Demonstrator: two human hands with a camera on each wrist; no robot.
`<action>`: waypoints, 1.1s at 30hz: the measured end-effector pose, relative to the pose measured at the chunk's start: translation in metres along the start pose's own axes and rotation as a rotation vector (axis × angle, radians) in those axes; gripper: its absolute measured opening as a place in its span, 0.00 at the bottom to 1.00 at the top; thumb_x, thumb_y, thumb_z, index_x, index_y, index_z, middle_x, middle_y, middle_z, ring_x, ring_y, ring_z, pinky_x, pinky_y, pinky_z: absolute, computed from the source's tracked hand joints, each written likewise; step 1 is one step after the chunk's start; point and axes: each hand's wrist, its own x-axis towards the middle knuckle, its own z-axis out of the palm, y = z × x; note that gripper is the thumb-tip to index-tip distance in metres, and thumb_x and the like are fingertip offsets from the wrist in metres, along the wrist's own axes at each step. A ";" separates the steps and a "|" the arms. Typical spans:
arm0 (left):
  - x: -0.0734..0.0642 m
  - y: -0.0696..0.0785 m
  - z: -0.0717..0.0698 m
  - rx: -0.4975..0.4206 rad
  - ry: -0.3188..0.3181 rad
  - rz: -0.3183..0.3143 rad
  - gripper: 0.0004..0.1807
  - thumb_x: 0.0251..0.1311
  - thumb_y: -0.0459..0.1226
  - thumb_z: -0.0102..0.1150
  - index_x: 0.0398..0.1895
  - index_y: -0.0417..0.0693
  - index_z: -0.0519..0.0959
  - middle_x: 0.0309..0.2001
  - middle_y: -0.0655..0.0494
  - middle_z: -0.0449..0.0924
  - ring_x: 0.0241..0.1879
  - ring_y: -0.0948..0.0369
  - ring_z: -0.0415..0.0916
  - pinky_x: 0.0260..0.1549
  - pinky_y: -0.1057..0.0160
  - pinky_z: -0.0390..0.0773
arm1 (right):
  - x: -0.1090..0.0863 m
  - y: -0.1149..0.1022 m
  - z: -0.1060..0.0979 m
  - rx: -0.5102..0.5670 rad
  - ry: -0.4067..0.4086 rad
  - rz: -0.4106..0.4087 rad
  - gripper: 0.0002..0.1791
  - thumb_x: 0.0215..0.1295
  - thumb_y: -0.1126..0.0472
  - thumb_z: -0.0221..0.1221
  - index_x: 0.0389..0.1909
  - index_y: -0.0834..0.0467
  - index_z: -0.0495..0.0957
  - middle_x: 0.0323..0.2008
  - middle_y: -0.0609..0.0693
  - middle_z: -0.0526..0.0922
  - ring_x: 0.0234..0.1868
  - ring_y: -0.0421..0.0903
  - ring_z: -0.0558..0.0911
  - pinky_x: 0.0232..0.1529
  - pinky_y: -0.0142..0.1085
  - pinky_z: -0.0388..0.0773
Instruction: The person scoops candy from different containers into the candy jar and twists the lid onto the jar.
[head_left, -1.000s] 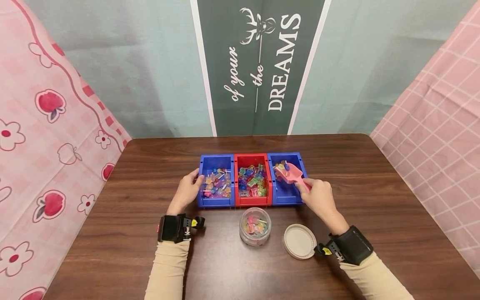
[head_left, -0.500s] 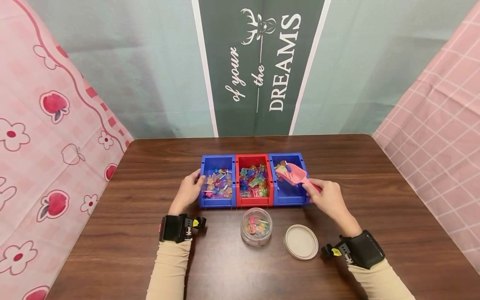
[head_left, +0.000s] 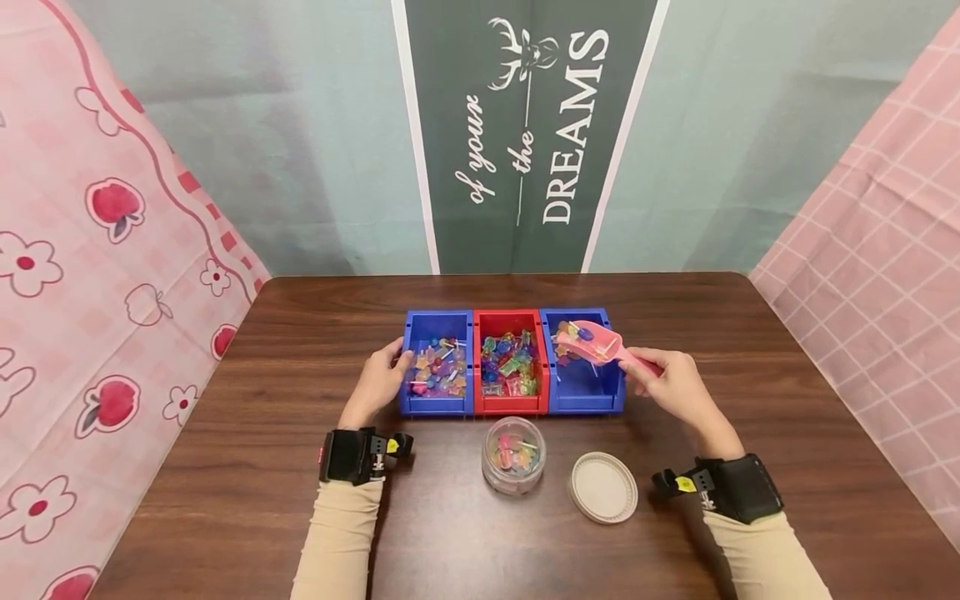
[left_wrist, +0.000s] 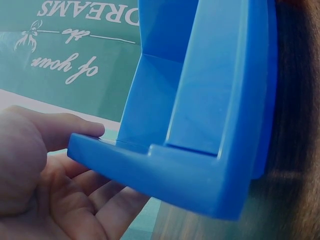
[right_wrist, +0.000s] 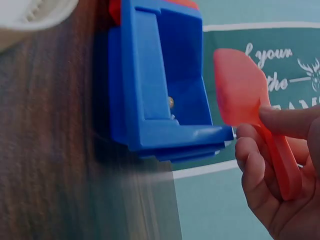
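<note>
My right hand grips the handle of a pink scoop above the right blue bin. A few small colourful pieces, one dark blue, lie in the scoop; others rest toward the back of that bin. At the other end, my left hand holds the side wall of the left blue bin. In the left wrist view its thumb lies over the rim, with the fingers outside. Between the two stands a red bin. Candy-like charms and lollipop shapes fill the lower parts of the left and red bins.
A clear round jar, lidless, holds several colourful pieces in front of the red bin. Right of it lies a pale round lid. The brown wooden table ends at a cloth backdrop.
My right hand has drawn the scoop to the right and appears to have lifted it, with pieces still in it. The left hand keeps its hold on the left blue bin.
</note>
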 end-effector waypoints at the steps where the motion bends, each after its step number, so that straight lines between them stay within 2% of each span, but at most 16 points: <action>1: 0.000 0.000 0.000 -0.002 -0.003 -0.002 0.27 0.75 0.37 0.39 0.72 0.33 0.56 0.65 0.32 0.68 0.62 0.43 0.71 0.64 0.44 0.70 | 0.001 0.001 -0.001 0.007 -0.007 -0.004 0.17 0.62 0.66 0.61 0.49 0.73 0.78 0.19 0.62 0.82 0.15 0.32 0.74 0.18 0.28 0.74; 8: 0.001 0.001 0.000 -0.010 0.002 -0.005 0.27 0.74 0.38 0.40 0.71 0.34 0.57 0.65 0.32 0.69 0.62 0.43 0.72 0.64 0.44 0.69 | 0.008 0.002 -0.006 0.091 -0.099 -0.054 0.15 0.61 0.67 0.62 0.47 0.71 0.80 0.20 0.60 0.80 0.16 0.35 0.73 0.18 0.31 0.76; 15: 0.001 0.001 0.000 -0.028 0.003 -0.017 0.27 0.74 0.38 0.40 0.72 0.35 0.58 0.64 0.33 0.70 0.62 0.44 0.72 0.65 0.45 0.70 | 0.013 -0.008 -0.014 0.197 -0.215 -0.134 0.14 0.61 0.68 0.61 0.47 0.69 0.80 0.21 0.51 0.80 0.17 0.43 0.75 0.19 0.33 0.77; 18: 0.001 0.001 0.000 -0.024 0.004 -0.013 0.27 0.74 0.38 0.40 0.72 0.35 0.57 0.65 0.33 0.69 0.62 0.44 0.72 0.65 0.45 0.69 | 0.014 -0.014 -0.016 0.211 -0.264 -0.165 0.14 0.62 0.68 0.61 0.47 0.69 0.80 0.22 0.48 0.82 0.18 0.42 0.76 0.20 0.33 0.77; 23: 0.002 0.001 0.000 -0.033 0.000 -0.011 0.27 0.74 0.38 0.40 0.72 0.36 0.57 0.65 0.34 0.69 0.62 0.45 0.72 0.65 0.45 0.69 | 0.015 -0.021 -0.016 0.242 -0.349 -0.200 0.14 0.63 0.69 0.60 0.47 0.73 0.79 0.17 0.44 0.78 0.17 0.39 0.74 0.20 0.33 0.76; 26: 0.001 0.001 0.000 -0.037 -0.002 -0.012 0.27 0.74 0.38 0.40 0.72 0.35 0.57 0.65 0.34 0.69 0.62 0.44 0.72 0.65 0.45 0.69 | 0.014 -0.023 -0.015 0.273 -0.413 -0.228 0.14 0.62 0.70 0.60 0.47 0.73 0.79 0.16 0.47 0.77 0.17 0.41 0.74 0.20 0.34 0.76; 33: 0.002 0.000 -0.001 -0.041 0.004 -0.020 0.26 0.74 0.38 0.40 0.72 0.36 0.58 0.65 0.34 0.69 0.62 0.44 0.71 0.65 0.45 0.69 | 0.012 -0.030 -0.012 0.309 -0.562 -0.312 0.13 0.63 0.70 0.59 0.47 0.70 0.80 0.21 0.54 0.78 0.18 0.43 0.73 0.19 0.33 0.74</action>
